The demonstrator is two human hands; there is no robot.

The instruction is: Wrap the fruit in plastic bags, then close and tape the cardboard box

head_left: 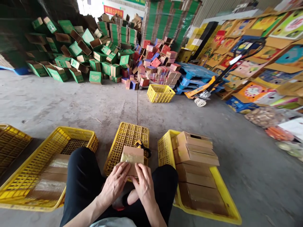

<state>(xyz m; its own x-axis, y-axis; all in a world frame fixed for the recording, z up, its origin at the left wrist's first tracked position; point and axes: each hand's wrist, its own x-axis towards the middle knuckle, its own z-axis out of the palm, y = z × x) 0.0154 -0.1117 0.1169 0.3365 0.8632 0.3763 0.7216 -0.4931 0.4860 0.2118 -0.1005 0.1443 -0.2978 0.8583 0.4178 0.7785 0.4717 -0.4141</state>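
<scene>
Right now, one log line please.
left hand: on small box | right hand: on same box | box on upturned yellow crate

A bare grey concrete floor [71, 104], scuffed and cracked along a seam, runs back to a heap of green cartons [78, 53] and a smaller pile of red and pink boxes [156, 67]. Tall stacks of flattened cardboard [170, 22] rise behind. Bright printed cartons [265, 47] line the right side beside blue pallets [196, 74] and a pallet jack [203, 91]. Daylight enters from an opening at the back.
</scene>
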